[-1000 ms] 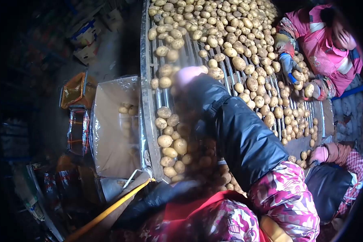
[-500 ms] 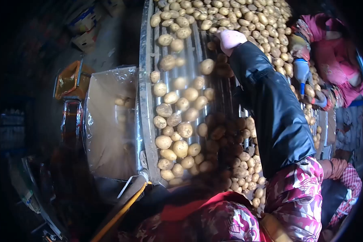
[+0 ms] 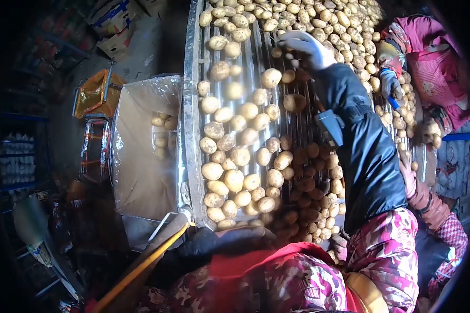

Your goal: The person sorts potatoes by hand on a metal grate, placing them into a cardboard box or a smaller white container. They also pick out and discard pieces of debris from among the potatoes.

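Observation:
My right hand (image 3: 309,48), in a pale glove, reaches out over the far part of the roller table (image 3: 261,44). Its fingers are apart and arched downward, and I make out nothing held in them. A small potato (image 3: 276,52) lies close to the fingertips. Beyond the hand is a dense heap of potatoes (image 3: 344,21). Loose potatoes (image 3: 234,180) are spread across the rollers nearer to me, some in the shadow of my arm. A dark sleeve (image 3: 224,242) crosses the near edge; my left hand does not show.
A metal side rail (image 3: 194,120) bounds the rollers on the left. Beside it stands a lined box (image 3: 141,151) with a few potatoes inside. An orange-seated stool (image 3: 96,94) is farther left. Across the table a co-worker's gloved hand (image 3: 390,86) is among potatoes; another person's hand (image 3: 408,175) is nearer.
My right hand has shifted slightly right, and its fingers now show. Several potatoes on the near rollers have shifted. The co-worker's nearer hand across the table has moved down with potatoes.

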The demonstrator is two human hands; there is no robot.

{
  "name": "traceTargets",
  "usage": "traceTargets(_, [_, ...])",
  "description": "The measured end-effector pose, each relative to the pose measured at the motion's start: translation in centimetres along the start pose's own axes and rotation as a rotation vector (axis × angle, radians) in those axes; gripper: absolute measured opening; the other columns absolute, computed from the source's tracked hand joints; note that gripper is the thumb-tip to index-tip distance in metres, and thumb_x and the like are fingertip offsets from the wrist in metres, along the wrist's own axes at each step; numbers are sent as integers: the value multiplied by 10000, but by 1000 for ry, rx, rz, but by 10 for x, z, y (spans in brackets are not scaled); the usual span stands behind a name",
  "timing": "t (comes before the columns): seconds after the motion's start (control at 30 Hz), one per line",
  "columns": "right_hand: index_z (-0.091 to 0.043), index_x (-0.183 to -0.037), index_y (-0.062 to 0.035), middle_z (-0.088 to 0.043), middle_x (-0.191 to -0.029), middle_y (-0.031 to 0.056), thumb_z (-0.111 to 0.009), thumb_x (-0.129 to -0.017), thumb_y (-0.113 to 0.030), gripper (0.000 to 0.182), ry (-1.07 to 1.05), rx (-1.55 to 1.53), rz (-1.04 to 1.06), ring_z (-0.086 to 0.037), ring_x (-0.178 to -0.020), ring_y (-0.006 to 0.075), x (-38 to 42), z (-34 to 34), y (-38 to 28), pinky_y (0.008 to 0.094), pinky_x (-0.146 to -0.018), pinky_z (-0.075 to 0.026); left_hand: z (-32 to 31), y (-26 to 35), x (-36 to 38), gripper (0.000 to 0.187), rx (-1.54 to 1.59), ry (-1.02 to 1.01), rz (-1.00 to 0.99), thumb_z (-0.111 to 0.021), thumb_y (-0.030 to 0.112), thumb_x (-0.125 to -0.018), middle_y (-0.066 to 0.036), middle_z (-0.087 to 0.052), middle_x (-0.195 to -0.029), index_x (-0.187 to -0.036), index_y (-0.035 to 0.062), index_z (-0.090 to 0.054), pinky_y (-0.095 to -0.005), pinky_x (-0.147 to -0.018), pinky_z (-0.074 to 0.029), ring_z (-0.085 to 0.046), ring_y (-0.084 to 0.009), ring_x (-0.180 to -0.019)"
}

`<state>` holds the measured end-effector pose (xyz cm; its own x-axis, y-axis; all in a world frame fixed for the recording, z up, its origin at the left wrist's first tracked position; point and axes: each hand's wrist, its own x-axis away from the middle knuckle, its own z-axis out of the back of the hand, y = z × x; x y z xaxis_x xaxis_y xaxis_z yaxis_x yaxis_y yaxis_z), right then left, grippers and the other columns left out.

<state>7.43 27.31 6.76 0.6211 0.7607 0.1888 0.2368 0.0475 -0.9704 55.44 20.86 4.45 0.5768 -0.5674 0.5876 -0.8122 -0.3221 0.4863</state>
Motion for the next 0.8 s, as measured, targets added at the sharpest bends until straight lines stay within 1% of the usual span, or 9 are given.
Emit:
traceTargets(0.07, [-747,-980,-68,-673,-885,20,-751,-917,-325,264,82,476,-53,-637,-822,114,7,-73,-27,298,-686,-503,-3,0,1,309,-5,2,-4,-572,279,-1085,-47,-718,-1094,-1258,54,-692,-287,-843,-544,-662,-144,-999])
traceTargets(0.17, [-733,-1191,-56,-751,-1155,190,-562,-1025,-251,308,-45,1458,97,-720,-1056,352,-33,-132,12,439,-937,-545,-4,0,5,315,-16,9,-21,-572,282,-1086,-47,-720,-1098,-1268,54,-691,-288,-852,-545,-664,-143,-1009])
traceTargets(0.33, [-701,-1267,-71,-722,-1244,179,-535,-1009,-134,314,-33,1065,-74,-687,-1177,353,-26,-147,49,427,-1011,-529,-9,5,12,326,-67,15,-69,-572,286,-1088,-47,-725,-1106,-1284,54,-690,-290,-868,-548,-666,-142,-1025])
traceTargets(0.47, [-659,-1337,-81,-728,-1109,99,-632,-995,-185,358,-130,614,94,-678,-880,148,50,-126,33,288,-672,-542,-10,-13,16,410,-43,92,-141,-579,277,-1083,-60,-704,-1265,-1426,53,-594,-302,-939,-547,-667,-163,-1126])
traceTargets(0.53, [-629,-1380,-70,-714,-1081,83,-668,-995,-218,414,-37,-147,-132,-616,-736,84,128,-129,15,213,-540,-440,-11,-29,13,460,209,-29,-131,-596,265,-1070,-78,-644,-1361,-1469,48,-530,-337,-971,-558,-656,-194,-1188])
traceTargets(0.6, [-638,-1208,-66,-682,-955,119,-646,-999,-184,240,-16,-698,-180,-605,-692,126,195,-120,32,241,-588,-520,-15,-47,15,460,110,-7,-255,-594,284,-1065,-93,-613,-1369,-1451,44,-523,-408,-980,-574,-655,-246,-1199])
traceTargets(0.7, [-614,-1333,-53,-698,-1040,161,-605,-1017,-186,343,174,-1157,-348,-678,-815,180,292,-132,67,208,-597,-539,-15,-48,14,446,218,102,-259,-570,356,-1063,-114,-599,-1319,-1378,41,-554,-543,-973,-587,-658,-341,-1173])
traceTargets(0.73, [-595,-1389,-39,-705,-1087,173,-597,-1018,-183,398,189,-1187,-497,-698,-868,195,317,-121,79,215,-625,-551,-21,-31,19,460,614,114,-34,-558,396,-1062,-121,-600,-1305,-1356,41,-563,-588,-967,-582,-657,-375,-1162])
traceTargets(0.8, [-536,-1470,8,-706,-1176,190,-611,-1014,-179,498,142,-1044,-400,-710,-978,235,367,-119,122,251,-717,-565,-15,-35,16,482,559,132,-57,-563,424,-1058,-109,-613,-1290,-1349,41,-590,-605,-909,-605,-671,-356,-1149])
